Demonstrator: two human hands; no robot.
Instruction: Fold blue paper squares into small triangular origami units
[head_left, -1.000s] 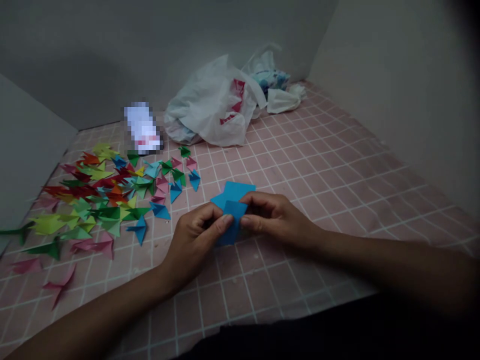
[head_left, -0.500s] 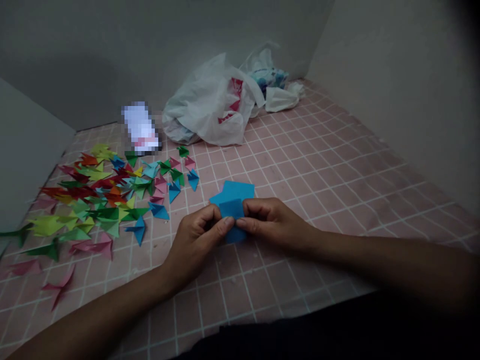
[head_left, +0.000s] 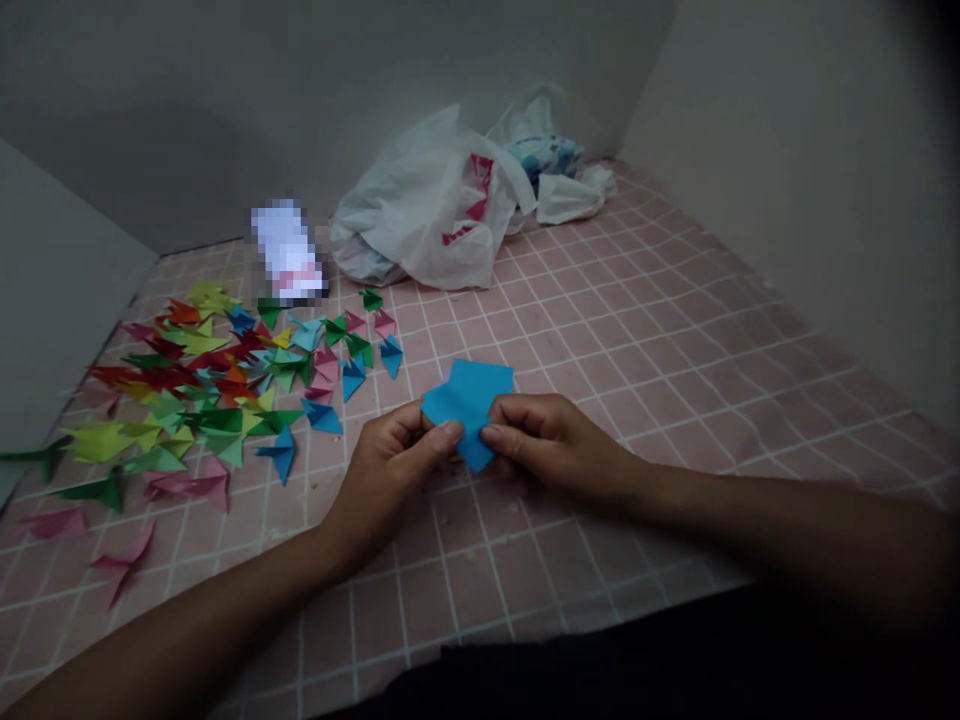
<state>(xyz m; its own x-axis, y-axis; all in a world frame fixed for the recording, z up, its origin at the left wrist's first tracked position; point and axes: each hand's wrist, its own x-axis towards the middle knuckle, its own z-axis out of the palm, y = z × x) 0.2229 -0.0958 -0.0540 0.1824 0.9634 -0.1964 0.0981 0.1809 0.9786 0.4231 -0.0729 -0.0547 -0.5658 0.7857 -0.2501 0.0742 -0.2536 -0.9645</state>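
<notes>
I see the left hand (head_left: 395,460) and right hand (head_left: 562,442) pinching blue paper (head_left: 474,445), seemingly to steady it; folded shapes (head_left: 217,420) lie leftward, perhaps out of their way

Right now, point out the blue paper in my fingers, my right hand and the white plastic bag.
Blue paper (head_left: 476,440): head view, on its face above the bottom corner.
Right hand (head_left: 559,440): head view, on its thumb side.
White plastic bag (head_left: 420,210): head view, on its crumpled front.
</notes>
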